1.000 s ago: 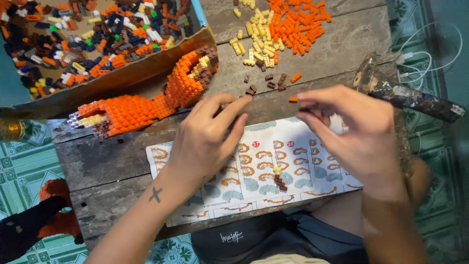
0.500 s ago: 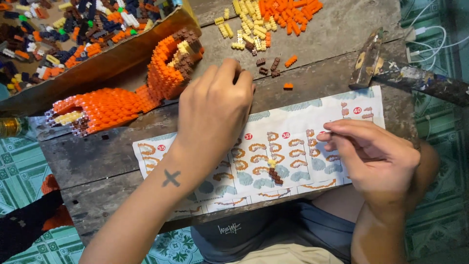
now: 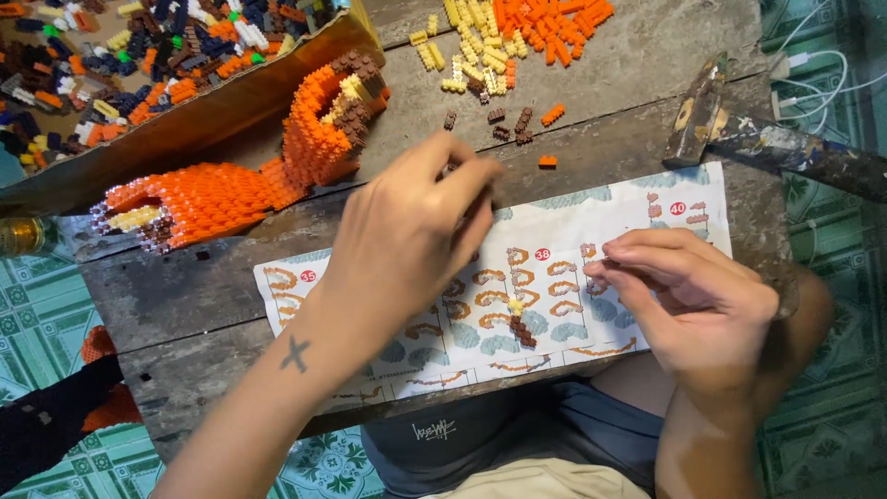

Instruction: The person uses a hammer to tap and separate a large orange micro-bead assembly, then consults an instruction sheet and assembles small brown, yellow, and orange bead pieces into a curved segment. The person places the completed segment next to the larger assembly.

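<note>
Seen from the head camera: a person seated at a weathered wooden worktop (image 3: 647,83) reaches the left hand (image 3: 407,231) forward over a printed instruction sheet (image 3: 554,231), fingers (image 3: 462,180) pinched together toward a few loose brown bricks (image 3: 508,122) lying just beyond the sheet's far edge; whether the fingers already grip a brick cannot be told. A small cross tattoo marks the left forearm. The right hand (image 3: 693,296) rests on the sheet's right part, its fingertips (image 3: 605,270) closed around something tiny that is too small to make out. A short stack of brown and yellow bricks (image 3: 520,322) lies on the sheet between the two hands. To the left, a half-built orange model (image 3: 240,176) with brown and cream details stretches across the wood, leaning against a cardboard tray (image 3: 212,111) full of mixed coloured bricks. Piles of yellow bricks (image 3: 462,42) and orange bricks (image 3: 554,23) sit at the far edge, well apart from both hands. A paint-spattered hammer (image 3: 739,134) lies at the right, near the sheet's corner. Green patterned floor tiles (image 3: 37,305) show below.
</note>
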